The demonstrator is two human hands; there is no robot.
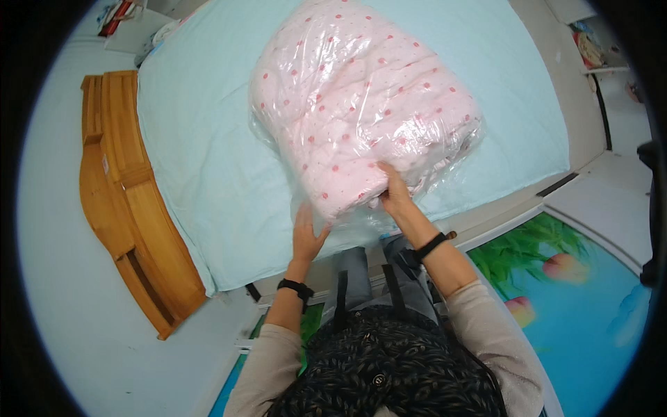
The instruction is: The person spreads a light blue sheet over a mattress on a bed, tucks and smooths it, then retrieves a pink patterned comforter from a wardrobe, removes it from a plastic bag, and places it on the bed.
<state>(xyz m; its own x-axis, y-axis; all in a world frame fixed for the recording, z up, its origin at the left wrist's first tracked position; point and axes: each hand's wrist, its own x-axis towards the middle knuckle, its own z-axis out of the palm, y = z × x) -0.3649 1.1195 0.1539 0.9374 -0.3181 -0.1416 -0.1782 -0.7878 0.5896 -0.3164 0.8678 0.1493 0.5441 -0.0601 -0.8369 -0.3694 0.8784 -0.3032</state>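
Note:
A folded pink quilt with red dots lies on the bed, inside a clear plastic bag. My right hand grips the near edge of the bundle, thumb on top and the fingers hidden below. At the bundle's near left corner is my left hand, its thumb and fingers apart. The left fingertips reach the loose plastic there, and I cannot tell whether they pinch it. Under the bundle spreads a pale blue bed sheet.
A wooden headboard runs along the left side of the bed. Past the bed's right edge, the floor bears a printed pattern of peaches and leaves. A white shelf with items stands at the far right. My legs are against the near bed edge.

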